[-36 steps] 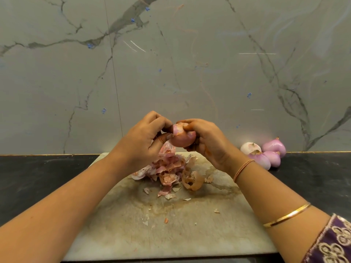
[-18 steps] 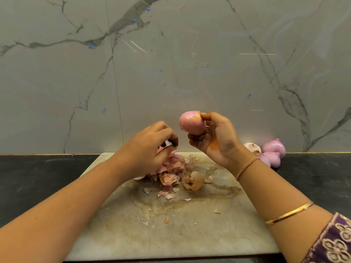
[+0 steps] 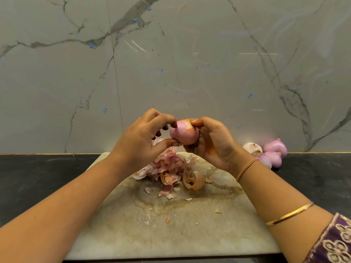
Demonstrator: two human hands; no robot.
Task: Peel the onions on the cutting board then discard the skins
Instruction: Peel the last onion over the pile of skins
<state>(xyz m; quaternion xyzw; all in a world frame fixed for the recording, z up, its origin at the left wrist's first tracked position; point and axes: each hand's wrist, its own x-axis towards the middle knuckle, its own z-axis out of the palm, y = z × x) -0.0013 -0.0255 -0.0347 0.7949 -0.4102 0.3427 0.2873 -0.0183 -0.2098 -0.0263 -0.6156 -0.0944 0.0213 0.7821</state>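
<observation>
Raised from the skin heap since the earlier frame, the left hand [image 3: 140, 141] is now brought against the right hand [image 3: 212, 143]. A dark counter [image 3: 38, 177] is seen, and on it a stained cutting board [image 3: 171, 234] is laid. Skins [image 3: 167, 168] are heaped at the board's 12 o'clock. Peeled onions [image 3: 269, 152] are grouped on the counter at the board's 2 o'clock, by the wall [image 3: 171, 73]. The onion [image 3: 184, 132] is held in the air above the heap, gripped in the right hand's curled fingers and pinched at its 9 o'clock side by the left thumb and fingers.
</observation>
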